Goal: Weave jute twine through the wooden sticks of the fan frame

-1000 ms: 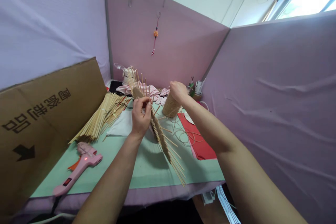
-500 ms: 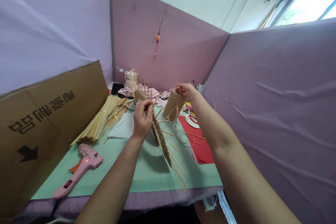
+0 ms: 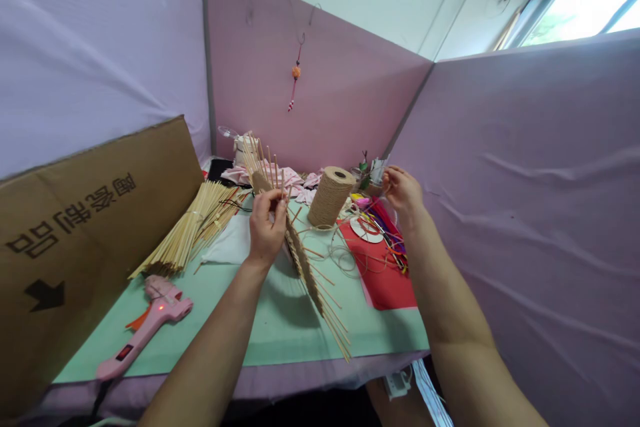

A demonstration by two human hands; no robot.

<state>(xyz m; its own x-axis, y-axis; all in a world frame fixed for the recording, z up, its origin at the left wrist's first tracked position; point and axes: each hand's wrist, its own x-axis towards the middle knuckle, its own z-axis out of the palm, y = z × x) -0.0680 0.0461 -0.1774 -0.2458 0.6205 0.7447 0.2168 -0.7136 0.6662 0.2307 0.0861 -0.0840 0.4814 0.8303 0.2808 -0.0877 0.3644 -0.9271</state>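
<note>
My left hand (image 3: pixel 267 230) is closed on a round, flat weaving of brown twine (image 3: pixel 311 280) with thin wooden sticks fanning out from its rim. The weaving is tilted, nearly edge-on to me. Out to the right, my right hand (image 3: pixel 404 192) is raised with its fingers pinched on a thin strand of twine. A spool of twine (image 3: pixel 331 199) stands upright between the two hands. Loose loops of twine (image 3: pixel 345 260) lie on the table to the right of the weaving.
A pink glue gun (image 3: pixel 147 330) with a red light lies at the left, near a bundle of sticks (image 3: pixel 187 230) and a cardboard box (image 3: pixel 95 233). Red sheets (image 3: pixel 387 283), a white ring (image 3: pixel 366 230) and coloured craft bits are at the right. Pink cloth (image 3: pixel 293 180) lies behind.
My right hand has moved from beside the spool's top out to the right, drawing the strand of twine. My left hand still holds the weaving in nearly the same place.
</note>
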